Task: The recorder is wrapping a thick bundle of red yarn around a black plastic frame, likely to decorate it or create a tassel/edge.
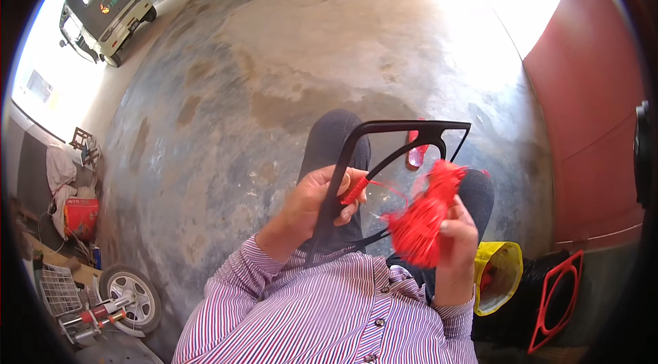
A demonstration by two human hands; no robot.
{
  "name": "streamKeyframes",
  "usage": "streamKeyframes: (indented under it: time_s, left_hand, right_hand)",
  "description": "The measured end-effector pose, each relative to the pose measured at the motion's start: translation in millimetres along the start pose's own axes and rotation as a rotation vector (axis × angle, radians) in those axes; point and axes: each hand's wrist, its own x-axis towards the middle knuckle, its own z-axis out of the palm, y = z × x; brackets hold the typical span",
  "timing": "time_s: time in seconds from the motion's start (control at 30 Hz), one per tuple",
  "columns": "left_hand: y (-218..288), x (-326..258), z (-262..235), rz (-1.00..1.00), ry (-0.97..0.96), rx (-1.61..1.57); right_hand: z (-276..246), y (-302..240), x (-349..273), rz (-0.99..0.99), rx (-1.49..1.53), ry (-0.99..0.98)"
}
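Clearly, both hands are occupied, held over the lap of a seated person. The left hand (322, 198) is closed around the side of a black frame (411, 125), thumb and fingers bent in near a curved inner bar, where a tight red wrapping (354, 190) covers a short stretch. The right hand (458, 230) is curled around a loose red bundle (425, 216) of thin strands, with its thumb and fingers folded over the near side; the bundle is blurred. A thin red strand (387, 186) runs through the gap between the wrapping and the bundle.

The frame stands tilted above the thighs, its top edge reaching out past the knees, and the bundle hangs in front of its right portion. Beyond them, on the grey floor (260, 55), lies a small red item (418, 151), partly hidden by the frame; its kind cannot be told.

To the person's right are a yellow bag (508, 275) with something red inside and, farther over, a red frame (575, 267) leaning against dark material. At far left lie a wheel (152, 295) and a red container (81, 219). A three-wheeler (96, 11) stands in the upper left corner.
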Motion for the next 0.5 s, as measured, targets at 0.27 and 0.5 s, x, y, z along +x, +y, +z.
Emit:
streamKeyframes:
  time_s: [0.27,0.5]
  left_hand:
    - [-15,0,29,-0.062,-0.048,0.104]
    - [-2,-5,34,-0.177,-0.034,-0.011]
  right_hand:
    - [43,7,30,-0.206,-0.901,0.046]
    - [0,10,28,-0.072,-0.307,-0.21]
